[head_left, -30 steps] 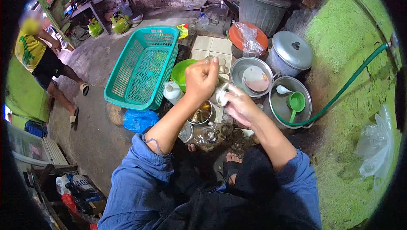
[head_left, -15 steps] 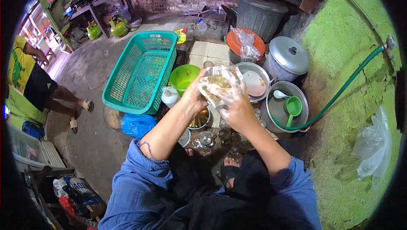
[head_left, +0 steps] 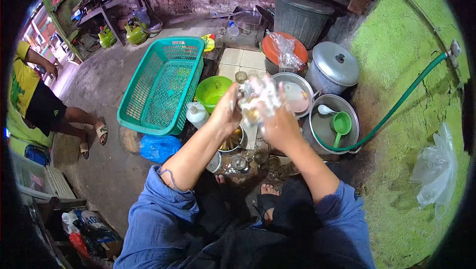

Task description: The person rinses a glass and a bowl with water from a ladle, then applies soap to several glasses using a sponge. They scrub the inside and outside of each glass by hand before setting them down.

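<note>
My left hand [head_left: 228, 109] grips a clear, soapy glass [head_left: 246, 92] from its left side, above the washing area. On its other side my right hand [head_left: 280, 118] is closed against it, fingers thick with white foam and blurred. Whether a sponge lies under that foam cannot be made out. Beneath my hands is a metal bowl [head_left: 232, 140] with brownish items. Several glasses [head_left: 261, 157] stand on the wet floor by my feet. A lime green basin [head_left: 213, 90] and a white bottle [head_left: 197, 114] are left of my hands; a metal basin [head_left: 293, 101] of cloudy water is to the right.
Left stands a large teal basket [head_left: 163, 85], with a blue plastic bag [head_left: 159, 147] below it. A pot [head_left: 321, 132] holding a green dipper [head_left: 342, 124], a lidded pot [head_left: 333, 68] and a green hose [head_left: 404, 98] are at right. A person [head_left: 42, 90] stands far left.
The glass has turned between my hands, and my right hand has moved across it with foam. The view has shifted slightly. At far left, the person has changed stance.
</note>
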Tool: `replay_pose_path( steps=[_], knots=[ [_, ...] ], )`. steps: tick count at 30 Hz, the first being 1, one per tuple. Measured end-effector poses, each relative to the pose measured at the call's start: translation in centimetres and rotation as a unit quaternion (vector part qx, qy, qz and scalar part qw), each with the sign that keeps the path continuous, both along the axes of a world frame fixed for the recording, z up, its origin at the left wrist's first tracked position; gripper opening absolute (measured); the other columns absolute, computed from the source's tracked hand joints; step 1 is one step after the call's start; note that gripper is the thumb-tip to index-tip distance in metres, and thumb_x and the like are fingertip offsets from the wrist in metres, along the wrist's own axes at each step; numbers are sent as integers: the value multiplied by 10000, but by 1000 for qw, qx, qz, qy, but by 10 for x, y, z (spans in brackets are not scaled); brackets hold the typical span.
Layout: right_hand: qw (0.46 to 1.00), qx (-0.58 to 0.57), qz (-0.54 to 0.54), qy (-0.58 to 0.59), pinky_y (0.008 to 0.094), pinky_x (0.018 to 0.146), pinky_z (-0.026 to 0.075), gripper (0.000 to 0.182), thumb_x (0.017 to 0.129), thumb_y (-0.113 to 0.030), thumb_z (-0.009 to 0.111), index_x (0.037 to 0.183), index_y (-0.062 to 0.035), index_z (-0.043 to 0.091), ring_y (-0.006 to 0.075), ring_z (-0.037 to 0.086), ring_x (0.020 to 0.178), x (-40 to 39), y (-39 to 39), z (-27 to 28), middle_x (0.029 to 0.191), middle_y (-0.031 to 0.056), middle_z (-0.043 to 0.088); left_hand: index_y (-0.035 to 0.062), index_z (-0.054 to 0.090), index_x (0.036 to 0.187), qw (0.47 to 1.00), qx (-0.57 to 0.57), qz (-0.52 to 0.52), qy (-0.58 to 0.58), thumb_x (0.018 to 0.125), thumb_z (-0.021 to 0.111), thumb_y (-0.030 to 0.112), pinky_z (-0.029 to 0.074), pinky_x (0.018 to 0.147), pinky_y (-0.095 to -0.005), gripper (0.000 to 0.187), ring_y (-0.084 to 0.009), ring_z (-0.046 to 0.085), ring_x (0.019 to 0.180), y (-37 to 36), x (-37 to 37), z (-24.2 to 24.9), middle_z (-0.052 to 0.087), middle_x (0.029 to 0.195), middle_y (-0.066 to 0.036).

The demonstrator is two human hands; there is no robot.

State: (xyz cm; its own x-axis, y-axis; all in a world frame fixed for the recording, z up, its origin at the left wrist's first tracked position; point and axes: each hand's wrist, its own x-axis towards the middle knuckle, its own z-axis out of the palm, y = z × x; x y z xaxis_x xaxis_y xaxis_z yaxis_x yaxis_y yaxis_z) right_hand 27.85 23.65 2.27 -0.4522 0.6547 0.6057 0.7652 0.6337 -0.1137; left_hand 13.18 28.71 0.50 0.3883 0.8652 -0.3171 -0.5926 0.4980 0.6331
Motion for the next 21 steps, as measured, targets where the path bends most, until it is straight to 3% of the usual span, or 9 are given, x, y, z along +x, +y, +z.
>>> replay_pose_path(
  steps=[4, 6, 10, 12, 14, 16, 17, 20, 21],
  knots=[
    [996, 14, -65, 63, 548, 1072, 215, 330, 749, -96, 553, 1070, -22, 561, 416, 286, 1300, 3, 15, 14, 1380, 193, 359, 113, 568, 1074, 993, 33, 28, 112, 964, 373, 361, 481, 852, -332, 334, -151, 603, 919, -8, 18, -12, 628, 1025, -55],
    [998, 22, -56, 27, 555, 1070, 213, 360, 744, -76, 549, 1102, -34, 553, 429, 285, 1295, 0, 3, -1, 1378, 192, 363, 100, 568, 1064, 1000, 11, 16, -20, 956, 392, 369, 492, 824, -350, 339, -164, 609, 914, 0, 12, -14, 634, 1018, -60],
    [999, -22, 41, -18, 528, 1075, 221, 378, 723, -29, 552, 1100, -38, 536, 424, 301, 1286, 0, -3, -25, 1380, 220, 347, 51, 543, 1150, 998, -41, 0, -50, 950, 333, 441, 464, 914, -442, 486, -268, 594, 1010, 8, -12, 11, 604, 1118, -126],
    [976, -29, 97, 192, 494, 1060, 263, 466, 739, -12, 563, 1193, -51, 466, 425, 323, 1266, 0, 3, -17, 1379, 262, 322, 56, 541, 1157, 999, -6, 2, -52, 950, 321, 451, 467, 912, -440, 498, -267, 592, 1015, 9, -7, 2, 604, 1119, -123],
    [967, -40, 79, 240, 442, 1032, 306, 512, 767, -16, 579, 1247, -45, 403, 382, 386, 1232, -4, 7, -11, 1338, 258, 365, 67, 545, 1161, 998, 7, -11, -58, 947, 319, 461, 469, 911, -431, 502, -265, 589, 1024, 11, 4, -10, 612, 1107, -120],
    [884, -165, 73, 431, 366, 1017, 333, 457, 851, -30, 501, 1287, -9, 365, 252, 423, 1224, -6, 15, -14, 1345, 185, 391, 72, 560, 1139, 997, 0, -9, -80, 949, 319, 437, 474, 900, -430, 476, -261, 600, 995, 0, 17, -21, 618, 1095, -115],
    [785, -206, 119, 572, 344, 966, 355, 387, 872, -113, 543, 1218, -2, 409, 233, 474, 1123, -13, 15, -16, 1181, 162, 474, 75, 574, 1107, 996, -9, -13, -86, 944, 328, 407, 483, 878, -429, 444, -260, 614, 950, -4, 22, -21, 630, 1058, -109],
    [725, -286, 103, 618, 319, 943, 368, 328, 928, -152, 465, 1213, 4, 424, 214, 496, 1071, -8, 9, -29, 1131, 150, 509, 78, 562, 1112, 988, -13, -28, -149, 919, 297, 460, 461, 891, -434, 503, -277, 603, 958, -5, 22, -13, 621, 1078, -121],
    [757, -272, 50, 592, 311, 918, 381, 286, 953, -170, 421, 1171, 11, 459, 200, 503, 1018, -10, 8, -45, 1074, 141, 530, 66, 554, 1121, 991, -21, -8, -133, 901, 276, 466, 455, 894, -446, 535, -297, 594, 968, 0, 16, -14, 612, 1081, -137]
  ],
)
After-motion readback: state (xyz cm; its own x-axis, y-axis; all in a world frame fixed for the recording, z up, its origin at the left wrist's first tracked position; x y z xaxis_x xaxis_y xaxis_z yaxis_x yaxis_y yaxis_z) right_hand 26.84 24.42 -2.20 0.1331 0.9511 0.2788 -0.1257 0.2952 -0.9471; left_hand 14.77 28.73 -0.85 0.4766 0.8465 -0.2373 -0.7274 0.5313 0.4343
